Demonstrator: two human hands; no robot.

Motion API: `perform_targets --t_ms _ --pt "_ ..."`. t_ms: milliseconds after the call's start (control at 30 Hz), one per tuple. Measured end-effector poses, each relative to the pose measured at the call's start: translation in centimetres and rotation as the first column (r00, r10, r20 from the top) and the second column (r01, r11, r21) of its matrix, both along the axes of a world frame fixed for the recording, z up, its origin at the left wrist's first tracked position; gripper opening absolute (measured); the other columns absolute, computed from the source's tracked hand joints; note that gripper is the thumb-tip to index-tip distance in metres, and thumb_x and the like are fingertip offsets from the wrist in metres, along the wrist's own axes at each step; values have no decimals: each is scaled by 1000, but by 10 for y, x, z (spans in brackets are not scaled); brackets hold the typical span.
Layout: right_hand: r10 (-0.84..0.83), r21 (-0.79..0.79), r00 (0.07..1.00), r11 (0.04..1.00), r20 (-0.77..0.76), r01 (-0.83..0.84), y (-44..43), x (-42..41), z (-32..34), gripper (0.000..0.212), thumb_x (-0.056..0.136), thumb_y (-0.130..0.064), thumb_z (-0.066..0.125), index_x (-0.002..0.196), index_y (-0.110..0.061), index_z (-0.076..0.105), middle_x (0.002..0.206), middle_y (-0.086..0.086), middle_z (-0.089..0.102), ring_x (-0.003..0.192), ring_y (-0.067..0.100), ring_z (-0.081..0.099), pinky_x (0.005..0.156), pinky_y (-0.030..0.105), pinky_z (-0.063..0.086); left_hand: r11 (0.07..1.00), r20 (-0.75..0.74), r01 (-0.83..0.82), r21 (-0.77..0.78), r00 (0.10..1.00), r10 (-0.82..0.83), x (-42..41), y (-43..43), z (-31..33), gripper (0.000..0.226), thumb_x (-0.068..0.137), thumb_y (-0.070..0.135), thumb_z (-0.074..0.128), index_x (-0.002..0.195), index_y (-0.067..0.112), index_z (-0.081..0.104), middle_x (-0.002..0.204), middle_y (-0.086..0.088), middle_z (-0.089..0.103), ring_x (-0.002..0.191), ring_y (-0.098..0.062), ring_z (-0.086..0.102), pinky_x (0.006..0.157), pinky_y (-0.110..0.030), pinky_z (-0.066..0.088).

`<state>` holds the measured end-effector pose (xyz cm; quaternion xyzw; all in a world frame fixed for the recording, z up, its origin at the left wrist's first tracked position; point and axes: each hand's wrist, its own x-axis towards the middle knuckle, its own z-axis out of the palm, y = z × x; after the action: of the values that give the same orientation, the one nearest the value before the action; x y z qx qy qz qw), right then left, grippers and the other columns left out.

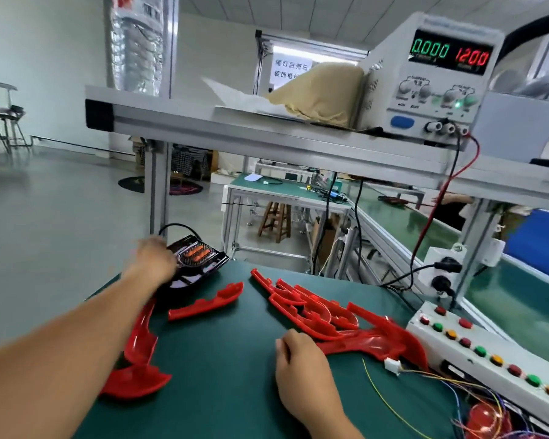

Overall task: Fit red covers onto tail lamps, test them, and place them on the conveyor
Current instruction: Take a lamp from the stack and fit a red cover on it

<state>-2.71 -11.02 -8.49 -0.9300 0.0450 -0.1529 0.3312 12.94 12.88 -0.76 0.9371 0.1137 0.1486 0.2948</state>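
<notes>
A worker's left hand (154,258) lies on a black tail lamp (200,258); motion blur hides whether it grips. The right hand (298,359) rests on the green mat (229,359), fingers loosely bent and holding nothing. A pile of red covers (311,308) sits just beyond its knuckles, and a single red cover (206,301) lies between the hands.

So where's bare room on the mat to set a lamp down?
Bare mat lies mid-table between the lower-left red cover and the right hand, plus a narrower strip between the loose cover and the cover pile. Crowded at right: wires, button box.
</notes>
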Motion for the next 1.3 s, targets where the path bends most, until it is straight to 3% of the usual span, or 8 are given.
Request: perform_targets --t_ms 100,267,567,800,933,1067,1200,1300 --pt "16 -46 1000 999 -7 -16 0 2 -1 33 101 -35 38 70 -25 31 86 -6 45 80 14 44 73 30 35 983 -118 -156 -93 982 144 21 25 -18 36 89 11 62 116 -12 62 121 -34 59 114 -45 57 94 -42 49" --pt "20 -94 1000 995 -14 -21 0 5 -3 34 101 -35 37 69 -26 27 86 -5 42 79 15 40 73 30 32 987 -180 -110 -119 980 87 35 26 -42 44 100 26 51 116 -13 61 121 -35 59 110 -45 58 90 -41 46" --pt "17 -115 999 993 -27 -20 -2 4 -4 35 101 -37 37 69 -26 26 89 -4 43 81 16 39 74 32 32 926 50 -165 -340 980 193 45 14 -19 42 104 25 42 116 -13 57 115 -37 59 107 -49 58 90 -50 51" --pt "10 -120 999 993 -36 -14 -1 -1 3 28 102 -33 35 76 -23 38 90 -2 51 81 18 46 72 32 36 598 186 56 -799 970 157 -19 -5 26 30 102 34 47 106 7 60 106 -18 58 98 -30 57 69 -34 40" --pt "27 -62 996 998 -88 -33 -1 -7 10 28 101 -30 41 77 -17 45 86 0 55 79 18 48 69 31 35 379 211 200 -904 977 -12 -90 -34 19 24 103 25 47 84 18 60 101 -13 64 88 -26 61 85 -42 52" --pt "16 119 987 993 -158 3 -20 -12 33 24 94 -23 50 73 -13 58 77 3 60 75 19 53 71 34 45 452 199 236 -860 972 -127 -142 -59 -19 20 104 21 46 108 14 65 110 -13 68 101 -30 64 97 -46 49" --pt "-206 -290 978 939 -40 186 -69 -10 51 20 89 -15 52 103 -12 67 110 10 63 104 27 57 88 31 40 508 115 208 -836 971 -209 -159 -70 -43 25 104 23 47 121 16 62 122 -9 64 115 -31 58 108 -50 41" --pt "-266 -423 949 889 -166 175 -88 -7 40 36 97 -38 48 127 -20 56 126 13 52 118 30 49 100 35 40 545 94 233 -805 958 -271 -163 -75 -46 26 103 26 48 123 17 62 125 -8 63 118 -29 56 109 -51 40"
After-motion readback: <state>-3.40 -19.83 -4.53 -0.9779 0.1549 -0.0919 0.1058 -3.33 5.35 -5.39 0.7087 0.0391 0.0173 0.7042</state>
